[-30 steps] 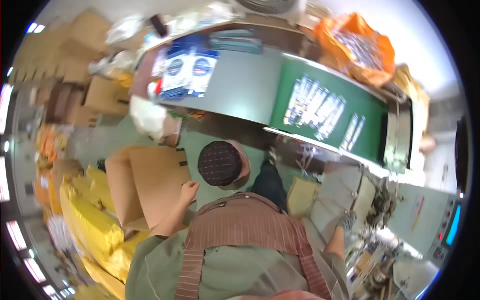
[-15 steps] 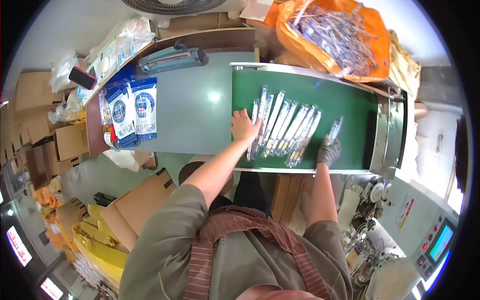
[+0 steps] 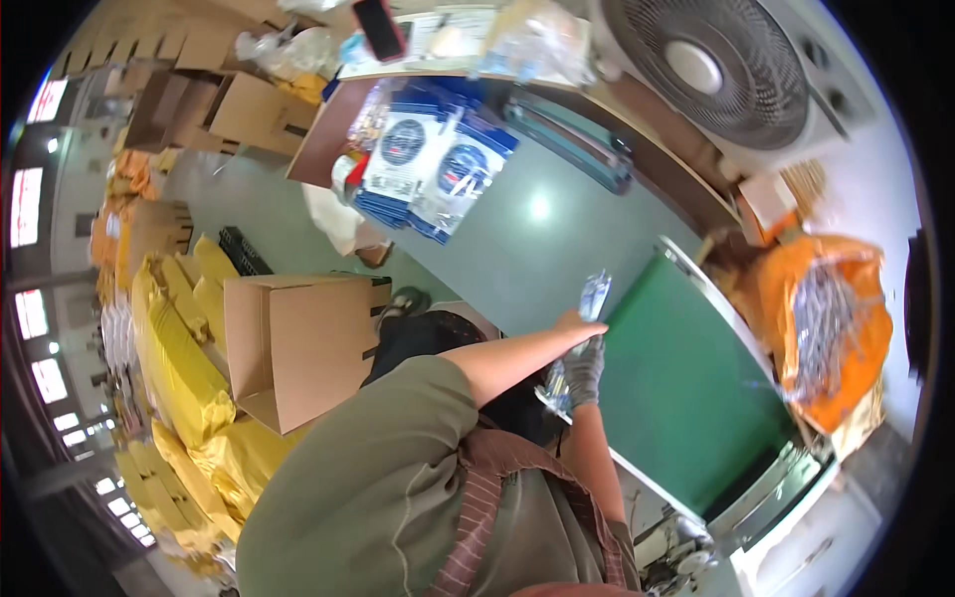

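Observation:
Both my hands are together at the left edge of the green conveyor belt [image 3: 686,388], closed around a bundle of slim, clear-wrapped sticks [image 3: 595,291]. My bare left hand [image 3: 573,332] grips it on the upper side. My right hand [image 3: 587,366], in a grey glove, holds it just below. One end of the bundle sticks out above my hands, the other hangs out beneath them near the belt's front edge. My fingers and the wrapping hide what is inside the packets. To the left on the grey tabletop [image 3: 497,214] lie stacked blue and white pouches [image 3: 463,177].
A teal bar-shaped device [image 3: 567,141] stands at the table's back edge, near a large fan [image 3: 711,70]. Beyond the belt sits an orange bag [image 3: 865,298] full of similar sticks. An open cardboard box [image 3: 318,348] and yellow sacks [image 3: 184,358] are on the floor at left.
The spread-out row of wrapped sticks has been gathered off the belt into one bundle between my hands. My hands have come together, and the view has turned left.

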The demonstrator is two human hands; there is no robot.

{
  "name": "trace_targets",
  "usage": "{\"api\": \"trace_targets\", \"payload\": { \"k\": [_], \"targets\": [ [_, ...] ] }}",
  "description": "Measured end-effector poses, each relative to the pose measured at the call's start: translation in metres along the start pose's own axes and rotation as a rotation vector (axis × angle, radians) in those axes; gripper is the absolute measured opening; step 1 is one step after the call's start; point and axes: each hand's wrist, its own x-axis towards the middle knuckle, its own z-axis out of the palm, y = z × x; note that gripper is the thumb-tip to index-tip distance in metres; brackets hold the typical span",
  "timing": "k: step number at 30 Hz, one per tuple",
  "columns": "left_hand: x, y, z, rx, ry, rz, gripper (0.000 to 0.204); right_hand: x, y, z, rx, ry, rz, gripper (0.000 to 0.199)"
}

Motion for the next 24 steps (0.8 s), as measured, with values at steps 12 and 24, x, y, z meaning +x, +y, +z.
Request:
{"api": "trace_targets", "payload": {
  "k": [12,24],
  "targets": [
    [0.096,-0.055,-0.351,-0.776,0.121,-0.072,0.022,-0.034,-0.172,0.200,0.483,-0.423,-0.066,0.054],
    [0.251,0.101,-0.589,0.750,0.459,0.491,0.065,-0.012,-0.239,0.255,0.300,-0.062,0.279,0.052]
  ]
}}
